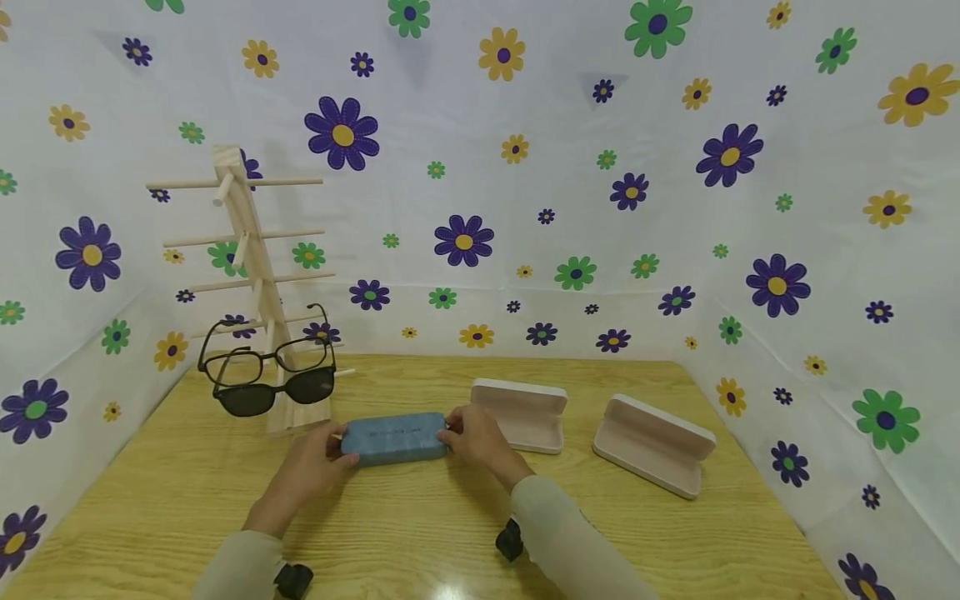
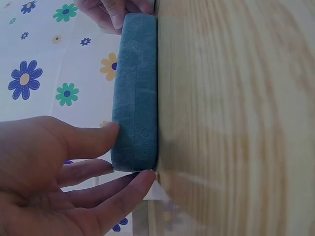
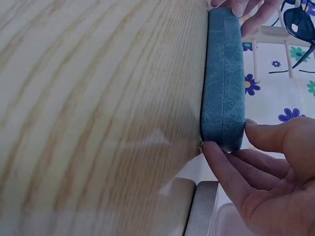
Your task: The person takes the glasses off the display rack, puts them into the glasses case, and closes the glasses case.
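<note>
A closed blue glasses case (image 1: 393, 437) lies lengthwise on the table in front of the wooden stand, its lid seam visible in both wrist views. My left hand (image 1: 311, 462) holds its left end, with the thumb (image 2: 93, 140) on the upper edge and the fingers at the end face. At the opposite end my right hand (image 1: 476, 437) pinches the case the same way, its thumb (image 3: 266, 135) on the upper edge and a fingertip low by the tabletop. What the case contains is hidden.
A wooden eyewear stand (image 1: 255, 242) rises at the back left, bearing clear-lens glasses (image 1: 266, 362) and black sunglasses (image 1: 277, 392) on its lower pegs. Two glasses cases with raised lids, one behind my right hand (image 1: 528, 417) and another (image 1: 652, 450) farther right, show pale interiors. Flower-patterned cloth surrounds the table.
</note>
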Demonstrator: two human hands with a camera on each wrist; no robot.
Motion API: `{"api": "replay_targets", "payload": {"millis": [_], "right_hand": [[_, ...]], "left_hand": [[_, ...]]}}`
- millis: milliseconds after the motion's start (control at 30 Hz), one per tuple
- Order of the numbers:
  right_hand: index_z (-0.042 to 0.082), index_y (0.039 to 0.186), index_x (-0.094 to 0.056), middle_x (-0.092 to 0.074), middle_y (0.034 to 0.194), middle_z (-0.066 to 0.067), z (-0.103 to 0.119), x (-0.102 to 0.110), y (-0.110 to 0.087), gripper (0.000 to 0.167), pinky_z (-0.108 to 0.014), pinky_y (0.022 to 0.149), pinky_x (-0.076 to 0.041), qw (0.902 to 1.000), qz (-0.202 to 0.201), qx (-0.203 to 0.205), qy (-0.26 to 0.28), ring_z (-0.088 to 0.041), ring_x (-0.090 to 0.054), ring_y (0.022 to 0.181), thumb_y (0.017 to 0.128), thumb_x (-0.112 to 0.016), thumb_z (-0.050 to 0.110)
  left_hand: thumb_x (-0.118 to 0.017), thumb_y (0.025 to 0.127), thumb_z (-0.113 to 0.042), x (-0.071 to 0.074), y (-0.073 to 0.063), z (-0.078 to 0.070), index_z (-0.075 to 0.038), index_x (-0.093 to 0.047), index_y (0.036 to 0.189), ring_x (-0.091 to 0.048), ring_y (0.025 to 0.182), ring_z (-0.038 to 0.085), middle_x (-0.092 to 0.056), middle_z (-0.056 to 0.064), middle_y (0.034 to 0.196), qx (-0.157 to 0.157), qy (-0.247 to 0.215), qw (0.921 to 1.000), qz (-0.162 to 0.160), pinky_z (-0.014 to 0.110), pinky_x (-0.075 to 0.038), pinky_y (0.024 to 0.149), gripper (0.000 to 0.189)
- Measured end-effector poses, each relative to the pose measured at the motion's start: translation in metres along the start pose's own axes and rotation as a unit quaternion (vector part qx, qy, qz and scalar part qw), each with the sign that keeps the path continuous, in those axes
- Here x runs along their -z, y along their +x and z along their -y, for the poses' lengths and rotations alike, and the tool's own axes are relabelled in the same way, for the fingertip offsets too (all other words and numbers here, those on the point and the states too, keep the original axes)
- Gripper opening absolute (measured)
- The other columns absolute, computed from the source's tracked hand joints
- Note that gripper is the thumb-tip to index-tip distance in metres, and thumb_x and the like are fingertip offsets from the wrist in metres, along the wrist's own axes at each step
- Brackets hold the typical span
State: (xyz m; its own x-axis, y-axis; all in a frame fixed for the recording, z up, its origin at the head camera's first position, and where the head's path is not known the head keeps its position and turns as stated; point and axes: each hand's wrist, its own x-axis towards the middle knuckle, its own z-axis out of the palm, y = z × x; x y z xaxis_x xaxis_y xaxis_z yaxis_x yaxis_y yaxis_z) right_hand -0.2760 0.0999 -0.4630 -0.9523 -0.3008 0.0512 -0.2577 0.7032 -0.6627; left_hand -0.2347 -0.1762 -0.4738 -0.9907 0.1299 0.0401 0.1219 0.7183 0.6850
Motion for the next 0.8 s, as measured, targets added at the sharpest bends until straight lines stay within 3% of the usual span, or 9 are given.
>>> {"api": "replay_targets", "payload": {"millis": [200, 567, 800], "right_hand": [[-0.005, 0.124, -0.068, -0.076, 0.109, -0.019, 0.002, 0.008, -0.002, 0.033, -0.04, 0.082, -0.062, 0.9998, 0.011, 0.0, -0.016, -0.03, -0.074, 0.099, 0.098, -0.071, 0.014], [0.0, 0.125, -0.07, -0.077, 0.113, -0.016, 0.027, 0.031, 0.003, 0.029, -0.042, 0.086, -0.062, 0.999, -0.023, 0.035, -0.013, -0.029, -0.075, 0.101, 0.102, -0.066, 0.017], [0.005, 0.125, -0.072, -0.077, 0.116, -0.013, 0.056, 0.04, 0.008, 0.028, -0.039, 0.086, -0.062, 0.9975, -0.035, 0.053, 0.032, -0.026, -0.075, 0.101, 0.102, -0.066, 0.02]], "left_hand": [[-0.066, 0.101, -0.015, 0.012, -0.005, -0.006, 0.005, -0.056, 0.141, -0.065, 0.117, 0.047, -0.061, 0.033, 0.134, 0.007, -0.017, 0.9998, 0.006, 0.054, -0.059, 0.091, 0.046], [-0.068, 0.101, -0.019, 0.061, -0.026, -0.04, 0.001, -0.066, 0.132, -0.072, 0.104, 0.035, -0.072, 0.021, 0.12, -0.058, -0.012, 0.9982, -0.002, 0.045, -0.062, 0.08, 0.037], [-0.07, 0.1, -0.025, 0.095, -0.043, -0.054, -0.01, -0.073, 0.123, -0.074, 0.093, 0.017, -0.078, 0.008, 0.111, -0.083, 0.007, 0.9949, -0.058, 0.029, -0.059, 0.07, 0.028]]}}
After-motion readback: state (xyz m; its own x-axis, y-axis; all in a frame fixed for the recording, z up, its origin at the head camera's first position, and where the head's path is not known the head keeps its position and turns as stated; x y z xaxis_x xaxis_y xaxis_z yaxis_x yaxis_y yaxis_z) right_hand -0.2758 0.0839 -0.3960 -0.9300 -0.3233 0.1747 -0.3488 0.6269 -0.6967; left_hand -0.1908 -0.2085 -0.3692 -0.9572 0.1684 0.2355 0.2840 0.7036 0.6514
